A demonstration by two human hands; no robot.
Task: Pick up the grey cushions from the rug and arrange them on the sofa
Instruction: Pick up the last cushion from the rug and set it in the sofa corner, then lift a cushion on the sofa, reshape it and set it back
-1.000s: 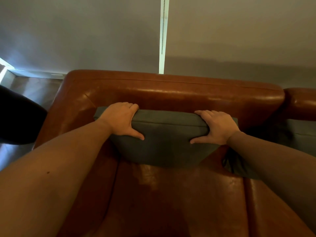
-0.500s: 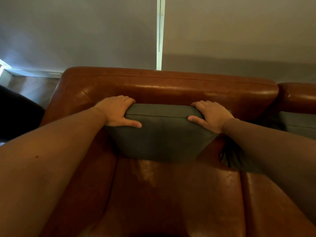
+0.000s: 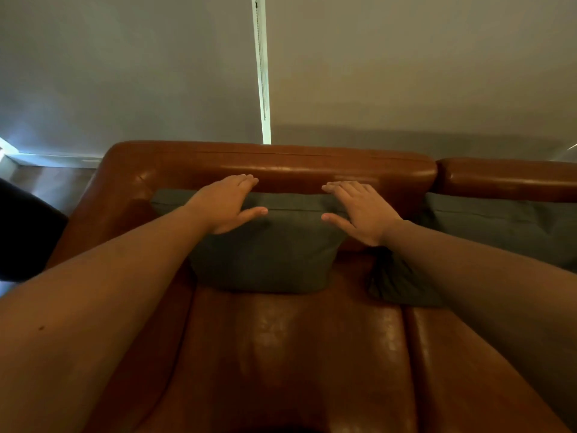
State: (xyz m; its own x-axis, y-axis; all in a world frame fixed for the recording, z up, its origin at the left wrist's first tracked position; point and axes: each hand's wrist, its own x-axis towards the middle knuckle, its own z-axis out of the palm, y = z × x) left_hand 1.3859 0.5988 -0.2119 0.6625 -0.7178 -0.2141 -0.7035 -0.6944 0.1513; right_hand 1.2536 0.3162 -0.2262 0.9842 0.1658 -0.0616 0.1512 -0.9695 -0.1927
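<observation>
1. Dark object point(image 3: 22, 232), far left edge of view, beside the sofa's left arm; too dim to identify.

2. Sofa point(image 3: 281, 354), brown leather, backrest against the wall.

3. Left hand point(image 3: 226, 206): fingers straight and together, thumb spread, laid flat over the top edge of the cushion. Nothing gripped; whether the palm presses or just clears the fabric cannot be told.

4. Grey cushion point(image 3: 265, 248): on the left seat, standing on its lower edge, leaning back against the backrest. Long axis runs left to right along the backrest; front face turned toward the room, top seam uppermost.

5. Right hand point(image 3: 362, 210): mirror of the left, fingers extended, thumb out, resting on the cushion's top right edge. Holds nothing.

6. Second grey cushion point(image 3: 487, 226): on the next seat to the right, also propped against the backrest, partly hidden by the right forearm. Its lower left corner nearly meets the 1st cushion.

Progress, as judged: 2 cushions are on the sofa, and this one looks placed. The rug is out of view, so whether any remain there cannot be told.
</observation>
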